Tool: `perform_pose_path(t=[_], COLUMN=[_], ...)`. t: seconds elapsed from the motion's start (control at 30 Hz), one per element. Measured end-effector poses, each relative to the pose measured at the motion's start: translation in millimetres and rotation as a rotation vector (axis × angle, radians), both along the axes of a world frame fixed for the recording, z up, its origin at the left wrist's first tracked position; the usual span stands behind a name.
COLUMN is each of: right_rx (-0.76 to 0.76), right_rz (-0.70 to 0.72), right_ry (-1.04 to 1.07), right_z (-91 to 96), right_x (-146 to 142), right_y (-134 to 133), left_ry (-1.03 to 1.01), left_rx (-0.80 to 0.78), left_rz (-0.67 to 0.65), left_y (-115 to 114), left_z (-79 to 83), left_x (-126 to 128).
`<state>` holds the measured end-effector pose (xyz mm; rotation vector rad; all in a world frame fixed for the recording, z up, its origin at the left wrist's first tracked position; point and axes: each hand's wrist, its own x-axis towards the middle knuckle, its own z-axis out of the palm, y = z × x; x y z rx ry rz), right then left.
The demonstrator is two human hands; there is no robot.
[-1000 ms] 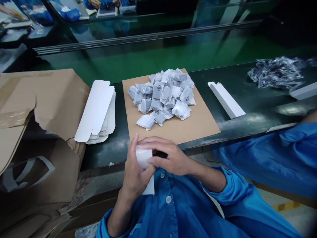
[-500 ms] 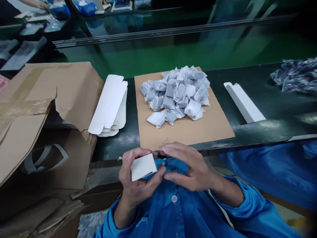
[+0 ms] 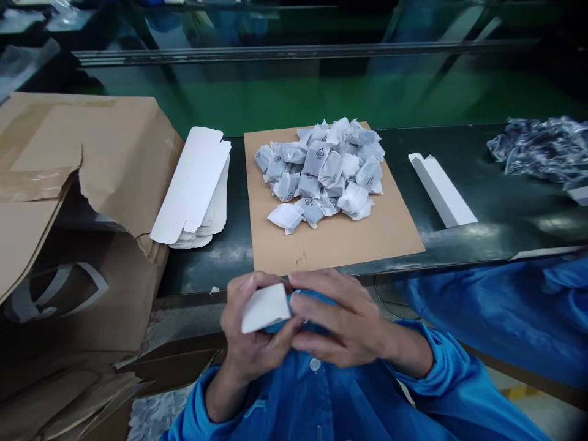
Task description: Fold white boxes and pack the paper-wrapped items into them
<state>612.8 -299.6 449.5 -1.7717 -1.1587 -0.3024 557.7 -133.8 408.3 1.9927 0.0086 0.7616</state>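
My left hand [image 3: 250, 349] is wrapped round a small white box [image 3: 265, 308], its closed end facing up towards me. The rest of the box is hidden by my fingers. Close by on the right, my right hand [image 3: 340, 318] has its fingers apart and slightly curved, blurred by motion. Its fingertips reach the left hand's fingers and the box's right edge; whether they touch the box I cannot tell. Beyond the hands, a heap of small packets in white printed wrapping [image 3: 321, 168] lies on a flat cardboard sheet [image 3: 294, 254].
Left of the sheet lies a stack of flat white cartons [image 3: 190, 190], beside a large torn cardboard box [image 3: 124, 153]. A long white folded carton [image 3: 443, 193] rests on the dark bench [image 3: 399, 177] at right. Crumpled clear plastic [image 3: 542, 150] sits at far right.
The view has shifted slightly. My right hand has moved left, closer to the box, with its fingers lower. My left hand still holds the white box, which has tilted a little.
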Motion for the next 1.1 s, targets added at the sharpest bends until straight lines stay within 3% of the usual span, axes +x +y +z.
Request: perform_pose_path(t=[0.1,0.17,0.2,0.27,0.33,0.4,0.47,0.57,0.63,0.73,0.83,0.9,1.0,1.1], right_rx=[-0.194,-0.358,-0.414,-0.521,-0.637,-0.699,-0.722,-0.843,-0.963,-1.082,-1.117,-1.056,-0.815,-0.619], right_rz=[0.004,0.024,0.033,0.086,0.213,0.252,0.101,-0.132,-0.13,-0.1,-0.086,-0.043,-0.003,-0.052], right_ry=[0.276,0.524,0.613,0.691,0.611,0.432,0.204,-0.129,-0.259,-0.245,-0.194,-0.161,0.002,0.165], right_z=[-19.5,-31.0,-34.4,-34.8,-26.5,-12.0,3.9,19.2,19.2,8.5,1.9,4.0,5.3,-11.0], right_x=[-0.5,8.1,15.6,35.0,55.2,72.0,84.8,101.4,112.6,126.2,131.0,128.3,115.8,98.1], right_y=[6.9,9.1,9.3,9.1,10.2,13.5,17.7,25.4,34.0,54.6,70.8,68.4,41.1,1.3], left_ry=[-0.093,-0.048,-0.041,-0.052,-0.001,0.105,0.179,0.186,0.223,0.294,0.249,0.196,0.146,0.135], left_rx=[-0.384,-0.473,-0.391,-0.007,0.432,0.717,0.838,0.908,0.966,1.066,1.056,0.967,0.704,0.45], left_rz=[0.116,0.177,0.198,0.166,0.016,-0.191,-0.286,-0.271,-0.241,-0.223,-0.233,-0.203,-0.108,-0.067], left_y=[-6.5,-0.9,5.4,22.8,42.1,58.4,70.5,83.5,90.0,96.1,99.6,103.0,109.1,111.8], left_z=[1.7,-4.7,-9.2,-18.4,-25.5,-29.5,-31.1,-30.1,-27.9,-25.5,-26.4,-27.8,-29.2,-30.2], left_x=[15.1,20.3,20.9,19.6,18.4,20.0,23.7,27.4,26.5,22.2,16.0,9.5,-4.0,-14.5])
